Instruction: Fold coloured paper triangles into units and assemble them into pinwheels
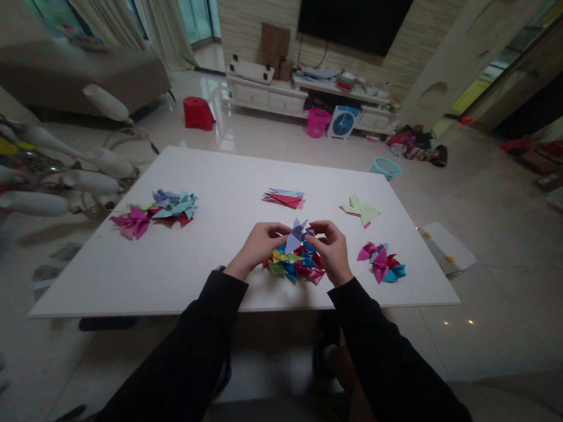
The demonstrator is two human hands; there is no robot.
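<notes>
Between my two hands is a lavender folded-paper flower [296, 235] with pointed petals, held up above the table. The fingers of my left hand [264, 243] pinch its left side. My right hand [331, 246] grips its right side with thumb and fingertips; part of the paper is hidden there. Just beneath lies a heap of small folded-paper pieces [291, 266] in yellow, green, blue, red and pink. Beyond my hands rests a stack of narrow folded papers [283, 199] in red, pink and light blue.
On the white table [226, 175], a pile of folded-paper shapes [173, 206] sits at the left. A smaller paper cluster [382, 263] is at the right, with pale green folded papers [361, 210] behind it. A teal basket [385, 167] stands past the far right corner.
</notes>
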